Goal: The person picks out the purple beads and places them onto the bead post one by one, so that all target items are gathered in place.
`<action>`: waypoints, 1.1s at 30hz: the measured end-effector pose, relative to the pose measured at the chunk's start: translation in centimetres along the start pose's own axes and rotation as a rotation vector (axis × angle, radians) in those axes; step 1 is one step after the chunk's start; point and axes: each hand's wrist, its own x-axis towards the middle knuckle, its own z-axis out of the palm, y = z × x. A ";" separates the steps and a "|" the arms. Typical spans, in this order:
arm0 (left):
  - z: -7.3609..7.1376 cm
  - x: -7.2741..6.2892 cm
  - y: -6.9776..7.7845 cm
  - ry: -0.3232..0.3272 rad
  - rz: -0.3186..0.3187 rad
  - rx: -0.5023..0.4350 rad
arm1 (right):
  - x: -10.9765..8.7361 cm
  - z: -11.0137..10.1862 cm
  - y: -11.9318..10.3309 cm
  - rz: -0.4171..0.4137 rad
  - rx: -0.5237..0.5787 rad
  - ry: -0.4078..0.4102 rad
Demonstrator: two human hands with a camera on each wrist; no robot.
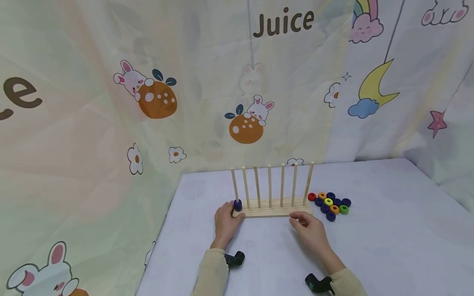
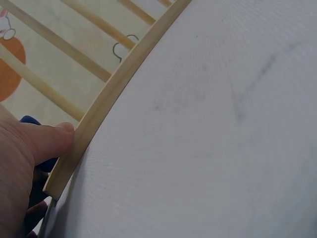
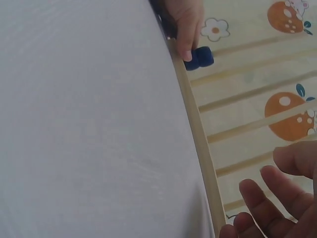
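A wooden peg rack (image 1: 272, 211) with several upright pegs stands on the table. Two dark blue beads (image 3: 199, 58) are stacked on its leftmost peg. My left hand (image 1: 226, 222) grips the rack's left end beside these beads. In the left wrist view, the thumb (image 2: 57, 139) lies on the front edge of the base, while the other fingers are mostly hidden behind the end. Near the rack's right end, my right hand (image 1: 310, 231) holds nothing. Its fingers (image 3: 262, 203) are spread and loosely bent close to the base in the right wrist view.
Right of the rack lies a cluster of loose beads: several dark blue ones (image 1: 331, 216), a red bead (image 1: 312, 197), a yellow one (image 1: 328, 202), a green one (image 1: 344, 209) and two orange. A white cloth (image 1: 274, 255) covers the table. Printed curtains (image 1: 207, 82) hang behind.
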 end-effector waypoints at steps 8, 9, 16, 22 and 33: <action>0.0 -0.1 0.1 0.010 0.004 0.000 | -0.2 -0.9 1.1 0.004 -0.039 0.028; 0.0 -0.1 0.1 0.006 0.000 -0.001 | -0.2 -1.1 1.2 0.008 -0.044 0.027; 0.1 0.0 0.0 -0.009 -0.017 -0.008 | 0.0 -2.3 1.5 0.038 -0.090 0.047; 0.2 0.1 -0.1 -0.004 -0.011 -0.008 | 0.3 -3.5 1.9 0.052 -0.116 0.112; 0.2 0.0 -0.1 0.003 0.000 -0.005 | 1.0 -4.7 3.1 0.046 -0.157 0.293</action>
